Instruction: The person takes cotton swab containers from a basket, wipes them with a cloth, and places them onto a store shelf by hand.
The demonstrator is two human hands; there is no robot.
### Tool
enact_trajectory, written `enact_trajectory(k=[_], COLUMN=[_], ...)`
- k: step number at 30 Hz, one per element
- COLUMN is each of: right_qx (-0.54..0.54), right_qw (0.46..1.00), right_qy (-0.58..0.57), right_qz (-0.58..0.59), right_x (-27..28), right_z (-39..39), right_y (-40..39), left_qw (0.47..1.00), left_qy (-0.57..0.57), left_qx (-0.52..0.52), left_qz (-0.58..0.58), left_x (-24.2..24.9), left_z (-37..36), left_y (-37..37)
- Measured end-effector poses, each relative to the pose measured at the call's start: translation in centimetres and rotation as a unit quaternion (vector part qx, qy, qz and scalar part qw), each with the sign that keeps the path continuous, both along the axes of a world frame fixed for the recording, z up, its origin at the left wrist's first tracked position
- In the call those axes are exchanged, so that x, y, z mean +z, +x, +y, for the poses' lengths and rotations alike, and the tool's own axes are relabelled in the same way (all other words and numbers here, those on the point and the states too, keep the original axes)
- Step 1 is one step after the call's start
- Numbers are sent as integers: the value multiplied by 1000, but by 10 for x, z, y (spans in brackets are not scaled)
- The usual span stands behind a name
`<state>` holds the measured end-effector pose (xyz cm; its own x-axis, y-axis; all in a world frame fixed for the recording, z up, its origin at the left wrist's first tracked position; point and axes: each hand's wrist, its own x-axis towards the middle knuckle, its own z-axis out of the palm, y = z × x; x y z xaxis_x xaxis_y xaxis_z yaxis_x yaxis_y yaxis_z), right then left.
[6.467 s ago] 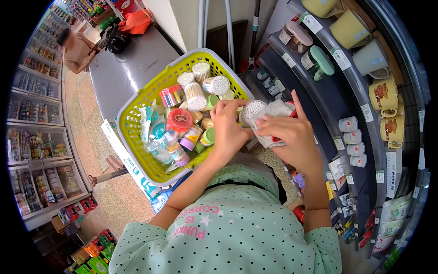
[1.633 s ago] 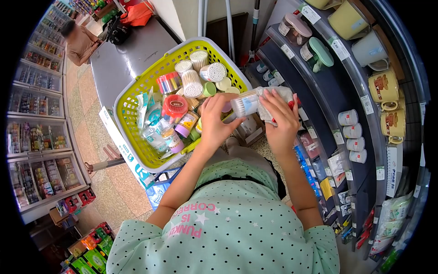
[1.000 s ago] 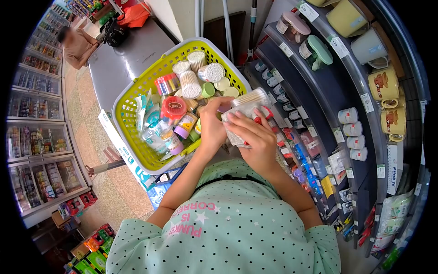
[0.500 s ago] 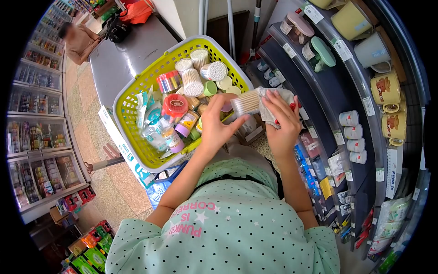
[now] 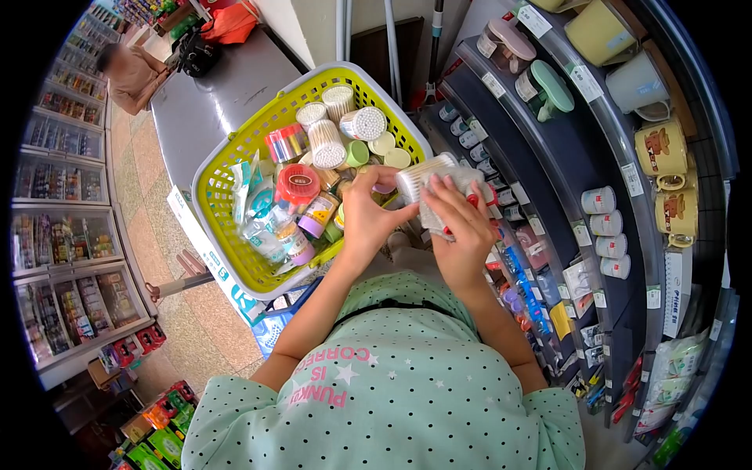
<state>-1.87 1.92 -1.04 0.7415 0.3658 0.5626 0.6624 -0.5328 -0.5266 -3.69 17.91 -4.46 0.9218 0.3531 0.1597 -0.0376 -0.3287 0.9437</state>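
Observation:
Between my two hands is a clear tub of cotton swabs (image 5: pixel 423 174), tilted on its side. My left hand (image 5: pixel 370 210) grips one end of the tub, thumb and fingers curled round it. A greyish cloth (image 5: pixel 471 182) with red marks lies against the tub's other end and side, held under the closed fingers of my right hand (image 5: pixel 458 227). Just left of my hands stands a yellow-green basket (image 5: pixel 227 254) full of goods. In it are more cotton swab tubs (image 5: pixel 325 143), a red-lidded jar (image 5: pixel 298 183) and several small plastic packs and containers.
The basket rests on or against a grey table (image 5: pixel 184 117) bearing a black bag (image 5: pixel 196 55). At right, curved shelves hold yellow mugs (image 5: pixel 675 215), white cups (image 5: pixel 598 201) and hanging packs. Another person (image 5: pixel 135 78) is at the far left, near glass-fronted shelves (image 5: pixel 70 235).
My right hand and the cloth have moved left and slightly down, over more of the swab tub. My left hand still holds the tub's end.

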Motion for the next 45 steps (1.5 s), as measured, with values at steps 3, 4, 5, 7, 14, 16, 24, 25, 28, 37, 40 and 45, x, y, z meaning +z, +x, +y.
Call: enact_trajectory(k=[3, 4, 5, 7, 14, 16, 24, 25, 28, 37, 40, 45], right_qx=[64, 88, 120, 182, 77, 13, -10, -13, -20, -18, -1, 89], right_qw=[998, 996, 991, 979, 996, 999, 1000, 1000, 1000, 1000, 1000, 995], right_qy=[-7, -1, 2, 9, 44, 32, -17, -18, -22, -14, -16, -2], right_qz=[21, 31, 51, 91, 16, -11, -4, -3, -4, -15, -1, 42], right_x=[4, 5, 6, 12, 28, 25, 1, 2, 2, -4, 1, 1], right_z=[3, 4, 4, 2, -20, -24, -23, -23, -22, -10, -5, -2], right_y=[-5, -6, -5, -2, 27, 35, 34, 33, 29, 13, 4, -1], left_qw=[1000, 999, 999, 999, 997, 996, 988, 989, 995, 997, 997, 996], left_qy=[-12, -10, -7, 12, 40, 65, 139, 136, 91, 71, 73, 65], left_qx=[14, 23, 32, 42, 35, 38, 22, 25, 22, 30, 30, 40], left_qz=[-12, -21, -30, -33, -55, -44, -65, -59, -27, -19, -24, -41], left_x=[-1, 0, 0, -1, -2, 0, 2, 3, 4, 7, 4, 2], left_z=[-2, -2, -2, 2, -6, -8, 0, 1, 2, -1, -1, -2], left_y=[0, 0, 0, -1, 1, 0, 3, 4, 3, 0, 0, 1])
